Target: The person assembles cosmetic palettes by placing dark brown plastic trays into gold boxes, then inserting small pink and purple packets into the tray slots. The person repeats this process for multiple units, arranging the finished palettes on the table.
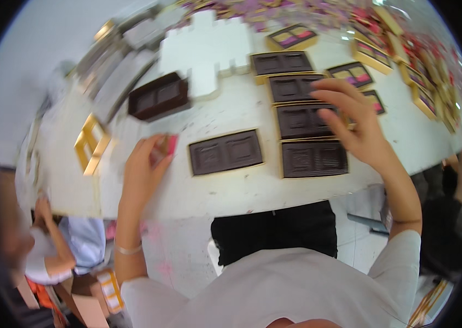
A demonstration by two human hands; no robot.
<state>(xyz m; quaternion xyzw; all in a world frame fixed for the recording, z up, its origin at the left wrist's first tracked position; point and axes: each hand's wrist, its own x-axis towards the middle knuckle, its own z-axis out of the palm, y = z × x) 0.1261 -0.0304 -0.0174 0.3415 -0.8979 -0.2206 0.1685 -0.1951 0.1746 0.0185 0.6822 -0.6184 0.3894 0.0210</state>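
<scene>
In the left part of the table, my left hand [142, 161] is closed on a small pink-and-gold piece [171, 145], mostly covered by the fingers. Right of it lies a dark brown two-compartment tray in a gold-edged box [225, 153]. My right hand [354, 117] hovers at the right end of a column of similar trays, fingers apart, nothing visible in them. The column comprises a near tray [314, 158], a second one [303, 121] partly under the fingers, a third [291, 88] and a far one [281, 63]. Whether the fingertips touch a tray I cannot tell.
Filled boxes with pink and gold contents [351, 74] stand beyond my right hand. A dark brown tray stack [159, 97], white foam blocks [203, 46] and a gold frame [91, 145] lie left. Many small pieces cover the far edge. Other people sit at both sides.
</scene>
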